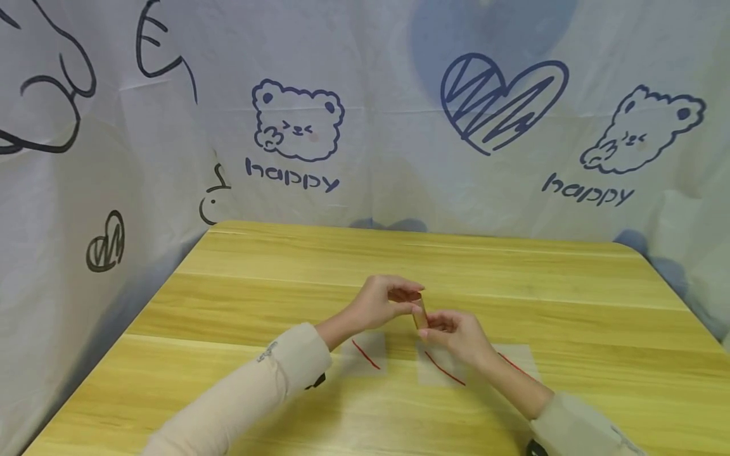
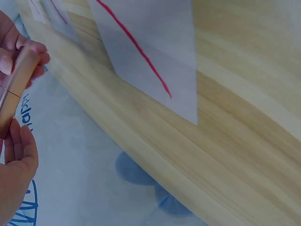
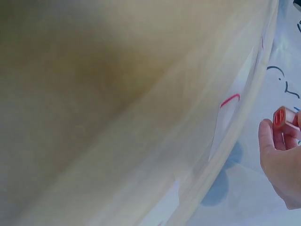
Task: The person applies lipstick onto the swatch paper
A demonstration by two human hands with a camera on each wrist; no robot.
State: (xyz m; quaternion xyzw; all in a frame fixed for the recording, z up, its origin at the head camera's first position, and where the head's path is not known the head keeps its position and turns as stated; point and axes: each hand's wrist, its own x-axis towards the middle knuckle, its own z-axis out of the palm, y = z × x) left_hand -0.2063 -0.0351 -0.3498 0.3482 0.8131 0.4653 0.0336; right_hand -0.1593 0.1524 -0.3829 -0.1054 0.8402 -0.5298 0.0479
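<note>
Above the table both hands hold a small wooden seal stamp [image 1: 421,315], tilted, with a red face on its end [image 3: 279,117] in the right wrist view. My left hand [image 1: 383,303] pinches its upper end between thumb and fingers. Lower down, my right hand [image 1: 461,334] grips the other end with thumb and fingertips. The left wrist view shows the stamp's long wooden side [image 2: 19,84], crossed by a thin dark line, between the two hands. Below the hands lies a sheet of thin paper [image 1: 428,373] with a red stroke, partly covered by the right hand.
Another red-marked sheet [image 1: 348,364] lies to the left, beneath the left wrist. A third sheet [image 1: 530,358] sits to the right, partly behind the right forearm. The wooden table [image 1: 274,253] ends at a white cloth backdrop [image 1: 388,158] with drawings.
</note>
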